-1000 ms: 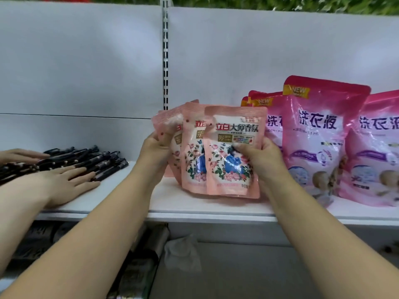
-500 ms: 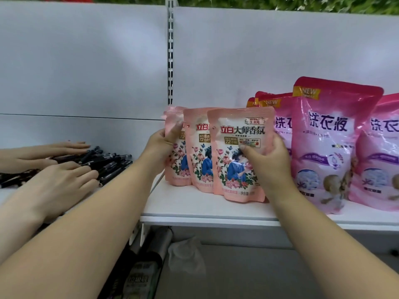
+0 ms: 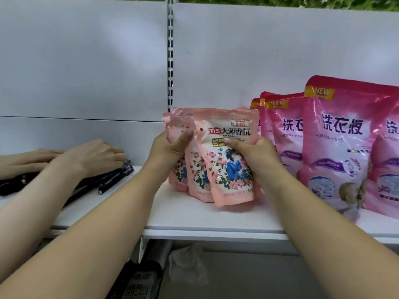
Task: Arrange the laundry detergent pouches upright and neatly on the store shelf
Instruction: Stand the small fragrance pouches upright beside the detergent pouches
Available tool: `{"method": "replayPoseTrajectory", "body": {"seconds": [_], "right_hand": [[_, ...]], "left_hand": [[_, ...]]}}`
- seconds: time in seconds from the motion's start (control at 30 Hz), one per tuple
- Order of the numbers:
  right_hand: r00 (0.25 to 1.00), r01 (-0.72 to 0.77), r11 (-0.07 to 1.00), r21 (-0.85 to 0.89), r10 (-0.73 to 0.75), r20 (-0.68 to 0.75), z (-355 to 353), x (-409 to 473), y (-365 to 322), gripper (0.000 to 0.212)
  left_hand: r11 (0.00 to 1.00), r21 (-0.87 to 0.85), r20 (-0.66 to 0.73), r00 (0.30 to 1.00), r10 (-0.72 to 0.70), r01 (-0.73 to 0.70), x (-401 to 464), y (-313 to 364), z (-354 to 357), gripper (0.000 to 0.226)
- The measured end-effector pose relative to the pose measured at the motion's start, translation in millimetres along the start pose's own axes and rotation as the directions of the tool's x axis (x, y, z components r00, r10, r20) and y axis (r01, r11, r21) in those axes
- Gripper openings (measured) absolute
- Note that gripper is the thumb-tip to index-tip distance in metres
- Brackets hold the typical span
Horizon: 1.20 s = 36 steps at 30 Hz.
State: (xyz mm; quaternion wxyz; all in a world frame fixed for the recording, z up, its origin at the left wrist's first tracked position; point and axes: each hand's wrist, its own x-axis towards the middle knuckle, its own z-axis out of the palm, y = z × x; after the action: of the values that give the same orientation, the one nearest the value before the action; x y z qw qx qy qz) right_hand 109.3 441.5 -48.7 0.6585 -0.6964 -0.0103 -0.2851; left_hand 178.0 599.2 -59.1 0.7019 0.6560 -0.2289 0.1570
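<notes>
Several small peach-pink floral detergent pouches (image 3: 224, 169) stand bunched together on the white shelf (image 3: 207, 223), overlapping front to back. My left hand (image 3: 170, 147) grips the left side of the bunch, thumb across the rear pouches. My right hand (image 3: 252, 154) holds the right side of the front pouch, thumb on its face. The front pouch leans slightly left. To the right stand larger magenta detergent pouches (image 3: 341, 147), upright against the back panel.
Another person's hands (image 3: 90, 156) rest on a pile of black pens (image 3: 112, 180) on the left shelf section. A slotted upright (image 3: 170, 61) divides the white back panels. Below the shelf lie dark packages (image 3: 140, 283) and a crumpled clear bag (image 3: 187, 264).
The small pouches have been squeezed closer together, from a fanned spread into a tighter front-to-back stack. The other person's hands shifted further over the pens.
</notes>
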Motion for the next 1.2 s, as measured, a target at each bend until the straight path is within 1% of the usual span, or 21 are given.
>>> {"method": "replayPoseTrajectory", "body": {"seconds": [0.03,0.07,0.13,0.17,0.23,0.3,0.37,0.43,0.5,0.53,0.57,0.6,0.67,0.7,0.73,0.83,0.97,1.03,1.13,1.17,1.2], "right_hand": [[1.000,0.024,1.000,-0.002,-0.024,-0.019,1,0,1,0.029],[0.998,0.053,0.999,-0.011,-0.053,-0.029,1,-1,2,0.025],[0.995,0.094,0.995,0.019,-0.093,-0.043,0,-3,4,0.011],[0.992,0.115,0.992,0.049,-0.112,-0.062,0,-4,4,0.008],[0.984,0.149,0.986,0.070,-0.140,-0.113,-4,-5,5,0.013],[0.975,0.156,0.985,0.068,-0.143,-0.168,-8,-5,8,0.014],[0.960,0.191,0.980,0.060,-0.173,-0.220,-10,-4,12,0.014],[0.938,0.226,0.974,0.014,-0.214,-0.272,-11,-3,14,0.014],[0.918,0.239,0.971,-0.007,-0.228,-0.325,-14,-2,15,0.011],[0.909,0.241,0.970,-0.004,-0.227,-0.348,-15,-1,16,0.011],[0.904,0.242,0.970,-0.001,-0.226,-0.364,-16,0,16,0.012],[0.902,0.242,0.970,-0.002,-0.226,-0.369,-16,0,16,0.013],[0.902,0.237,0.971,-0.006,-0.223,-0.369,-15,0,16,0.014],[0.901,0.239,0.971,-0.005,-0.224,-0.371,-15,-1,16,0.014],[0.899,0.246,0.969,-0.005,-0.229,-0.374,-14,-1,16,0.015],[0.892,0.248,0.969,-0.018,-0.235,-0.386,-15,1,18,0.017],[0.889,0.249,0.968,-0.025,-0.238,-0.390,-15,1,20,0.018],[0.890,0.255,0.967,-0.025,-0.245,-0.385,-15,1,19,0.018],[0.889,0.267,0.963,-0.039,-0.261,-0.375,-16,0,18,0.018],[0.893,0.268,0.963,-0.037,-0.263,-0.366,-15,0,18,0.017],[0.896,0.266,0.963,-0.036,-0.260,-0.359,-15,-1,17,0.017]], "left_hand": [[1.000,-0.006,-0.017,1.000,0.008,-0.008,1,0,-1,0.080],[0.999,-0.022,-0.029,0.999,0.022,-0.023,1,1,-1,0.076],[0.999,-0.027,-0.065,0.997,0.031,-0.033,2,0,-1,0.059],[0.999,-0.030,-0.098,0.995,0.032,-0.035,2,0,-2,0.048],[0.998,-0.048,-0.179,0.983,0.036,-0.045,4,-3,-8,0.033],[0.997,-0.047,-0.253,0.966,0.045,-0.058,5,-6,-15,0.030],[0.997,-0.034,-0.300,0.953,0.054,-0.068,7,-9,-20,0.029],[0.998,-0.018,-0.287,0.957,0.050,-0.058,9,-13,-21,0.032],[1.000,0.009,-0.256,0.967,0.017,-0.015,11,-16,-21,0.052],[1.000,0.015,-0.222,0.975,-0.018,0.022,10,-16,-20,0.063],[0.998,0.008,-0.167,0.984,-0.056,0.058,10,-16,-18,0.067],[0.996,0.013,-0.101,0.991,-0.086,0.088,11,-17,-16,0.060],[0.992,0.049,-0.008,0.993,-0.118,0.118,11,-20,-10,0.026],[0.991,0.058,0.004,0.992,-0.124,0.123,12,-21,-8,0.017],[0.989,0.065,0.000,0.991,-0.134,0.133,13,-22,-6,0.016],[0.983,0.066,-0.023,0.985,-0.169,0.171,20,-24,-6,0.018],[0.972,-0.002,0.019,0.972,-0.233,0.233,32,-30,-12,0.031],[0.971,-0.020,-0.031,0.971,-0.237,0.236,39,-36,-15,0.034],[0.972,-0.023,-0.113,0.966,-0.234,0.233,49,-42,-17,0.053],[0.972,-0.009,-0.128,0.964,-0.232,0.233,52,-44,-19,0.055],[0.973,0.005,-0.134,0.965,-0.227,0.230,54,-46,-20,0.052]]}}
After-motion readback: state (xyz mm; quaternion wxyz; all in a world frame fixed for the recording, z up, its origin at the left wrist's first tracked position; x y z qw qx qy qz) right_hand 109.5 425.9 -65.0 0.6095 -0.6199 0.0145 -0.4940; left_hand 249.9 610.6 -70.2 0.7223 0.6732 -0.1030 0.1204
